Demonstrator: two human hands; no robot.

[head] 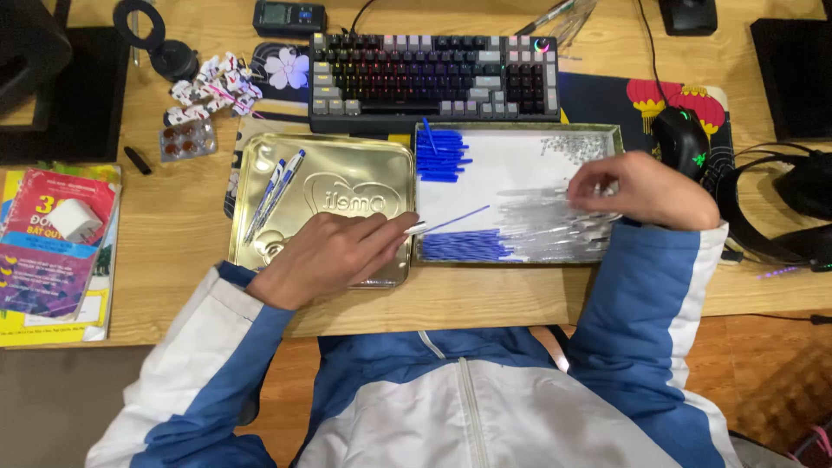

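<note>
My left hand [334, 253] rests over a gold tin lid [347, 173] and pinches a thin blue pen refill [455, 219] that points right over the open tray [520, 160]. My right hand [641, 186] reaches into that tray, fingers bent onto a heap of clear pen barrels [546, 221]. Whether it grips one I cannot tell. The tray also holds blue caps [440, 154] at the top left, blue refills [464, 247] at the bottom left and small clear bits [572, 146] at the top right. Two assembled pens [276, 191] lie on the gold lid.
A keyboard [433, 74] lies just behind the trays. A black mouse [683, 139] and headphones [789, 208] sit to the right. Left of the lid are a blister pack [185, 140], a small toy figure [215, 87], books [56, 251] with a white charger [74, 218].
</note>
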